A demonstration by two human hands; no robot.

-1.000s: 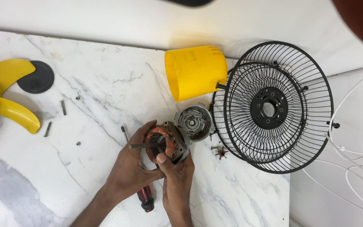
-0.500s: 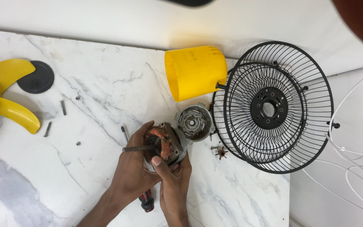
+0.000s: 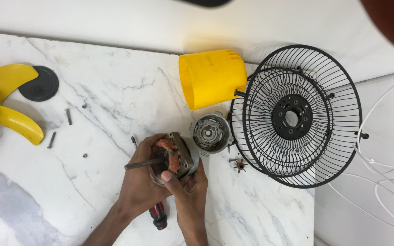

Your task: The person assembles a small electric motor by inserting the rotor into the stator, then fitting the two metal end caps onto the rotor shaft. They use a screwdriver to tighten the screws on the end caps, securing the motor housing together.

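- Two hands are closing around the fan motor, a metal block with orange-brown copper windings, held just above the marble table near its front edge, slightly left of the middle of the view.
- Its shaft is sticking out to the left, across the fingers of the left hand, which is wrapping the motor from the left and below, clamped on it.
- From beneath, the right hand is cupping the motor, its thumb pressing up on the front face; it too is closed on the motor.
- To do this well, I would judge, both hands should be gripping the metal frame rather than the windings, keeping the shaft free and the pressure even.
- Lying under the wrists is a screwdriver with a red and black handle.
- Just beside the motor, to the right, a round grey end cap is resting on the table, with a small brown star-shaped part near it.
- Beyond those, a yellow housing is lying against two black wire grilles.
- Far to the left, a yellow fan blade, a black disc and loose screws are sitting well apart.
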